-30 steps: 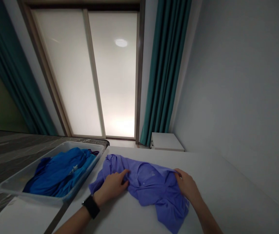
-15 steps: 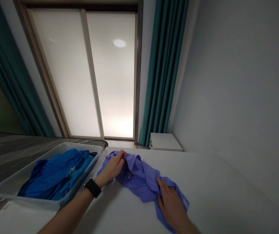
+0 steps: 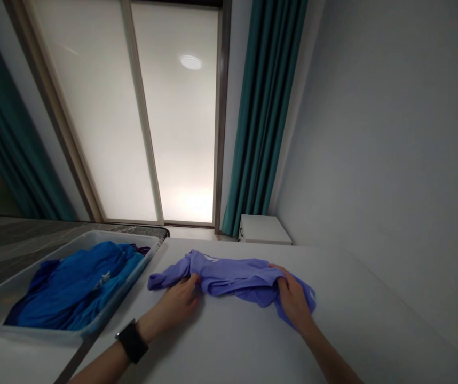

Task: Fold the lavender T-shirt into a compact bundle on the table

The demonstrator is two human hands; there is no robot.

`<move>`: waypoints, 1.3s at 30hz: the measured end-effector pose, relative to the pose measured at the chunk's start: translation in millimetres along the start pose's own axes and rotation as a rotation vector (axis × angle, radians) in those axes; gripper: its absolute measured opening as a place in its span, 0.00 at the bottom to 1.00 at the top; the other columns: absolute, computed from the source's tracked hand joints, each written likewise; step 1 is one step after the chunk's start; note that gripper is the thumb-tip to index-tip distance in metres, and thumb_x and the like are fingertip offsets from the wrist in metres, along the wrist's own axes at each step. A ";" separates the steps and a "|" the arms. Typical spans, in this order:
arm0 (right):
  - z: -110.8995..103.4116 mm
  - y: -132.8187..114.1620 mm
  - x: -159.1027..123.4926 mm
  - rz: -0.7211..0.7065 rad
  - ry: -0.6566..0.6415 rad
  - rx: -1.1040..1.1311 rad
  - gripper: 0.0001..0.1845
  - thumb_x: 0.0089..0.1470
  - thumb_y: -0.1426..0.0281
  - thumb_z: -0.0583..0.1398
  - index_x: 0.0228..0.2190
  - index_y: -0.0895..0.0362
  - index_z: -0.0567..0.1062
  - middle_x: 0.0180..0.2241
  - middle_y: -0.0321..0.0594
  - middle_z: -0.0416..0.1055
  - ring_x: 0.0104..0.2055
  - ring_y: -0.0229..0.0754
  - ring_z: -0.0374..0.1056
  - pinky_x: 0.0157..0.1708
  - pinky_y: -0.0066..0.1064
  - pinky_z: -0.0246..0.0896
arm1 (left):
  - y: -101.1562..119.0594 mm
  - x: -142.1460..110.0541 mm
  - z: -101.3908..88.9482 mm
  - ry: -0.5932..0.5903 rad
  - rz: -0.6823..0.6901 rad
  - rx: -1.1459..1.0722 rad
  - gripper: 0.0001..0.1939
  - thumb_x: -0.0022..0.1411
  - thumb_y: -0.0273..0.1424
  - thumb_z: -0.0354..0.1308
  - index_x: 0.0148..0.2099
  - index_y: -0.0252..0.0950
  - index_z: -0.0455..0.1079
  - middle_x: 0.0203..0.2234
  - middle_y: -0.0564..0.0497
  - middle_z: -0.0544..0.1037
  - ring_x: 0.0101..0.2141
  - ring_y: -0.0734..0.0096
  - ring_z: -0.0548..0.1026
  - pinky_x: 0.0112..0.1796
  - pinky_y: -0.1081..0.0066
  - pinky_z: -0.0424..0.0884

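A purple garment (image 3: 237,272), probably a shirt, lies bunched lengthwise across the white table (image 3: 229,341), with small white marks near its upper left and right end. My left hand (image 3: 181,301), a black watch on its wrist, pinches the garment's near edge toward the left end; some of its fingers are hidden under the cloth. My right hand (image 3: 293,298) grips the cloth near the right end, fingers over the top and partly tucked into the folds.
Left of the garment stands a clear plastic bin (image 3: 93,237) holding blue clothes (image 3: 80,282). Past the table's far edge are a small white cabinet (image 3: 265,229), a teal curtain (image 3: 269,106) and frosted sliding doors (image 3: 176,133). A pale wall (image 3: 381,133) rises on the right.
The garment has gone from a crumpled slanting heap to a straighter strip across the table. My left hand has moved to its near edge; my right hand has shifted up and now grips the cloth.
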State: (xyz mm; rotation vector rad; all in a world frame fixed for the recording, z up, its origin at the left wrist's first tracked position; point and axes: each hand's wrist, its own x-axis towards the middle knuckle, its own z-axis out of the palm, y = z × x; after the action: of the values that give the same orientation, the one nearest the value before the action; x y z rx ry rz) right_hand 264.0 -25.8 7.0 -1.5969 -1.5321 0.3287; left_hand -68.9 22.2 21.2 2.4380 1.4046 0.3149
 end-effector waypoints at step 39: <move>56.5 5.1 12.4 -0.190 -0.420 -0.385 0.26 0.59 0.73 0.50 0.58 0.50 0.68 0.65 0.40 0.55 0.64 0.49 0.56 0.63 0.44 0.50 | -31.3 165.0 39.5 0.406 0.011 -0.267 0.10 0.62 0.22 0.47 0.45 0.34 0.64 0.52 0.39 0.71 0.50 0.60 0.72 0.51 0.61 0.66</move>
State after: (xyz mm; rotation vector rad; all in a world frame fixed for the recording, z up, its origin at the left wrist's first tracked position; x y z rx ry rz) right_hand 230.0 8.7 -25.0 -1.7268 -2.1587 0.2865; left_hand 1.2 174.0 -21.2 2.2415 1.3901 0.9785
